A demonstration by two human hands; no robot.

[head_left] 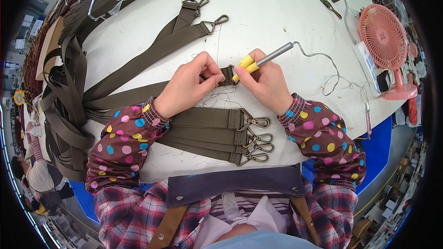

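Note:
My left hand (187, 80) pinches the end of an olive-brown webbing strap (138, 94) with thumb and fingertips, close to its stitched loop and dark metal fitting. Closed in my right hand (270, 85) is a corded pen-shaped tool (277, 53) with a silver body and yellow grip; its tip points down at the strap end. Something yellow wraps my right index finger. Loose dark threads lie under the strap. Nearer me, several finished-looking straps (203, 120) rest stacked, with bronze swivel hooks (258, 140) at their right ends. Two more hooked straps (157, 48) stretch beyond my left hand.
A large bundle of straps (69, 110) hangs over the white table's left side. On the right stand a pink fan (385, 41) and a white power strip (367, 64); the tool's thin cord (323, 55) trails that way. Small thread snips (368, 120) lie near the right edge.

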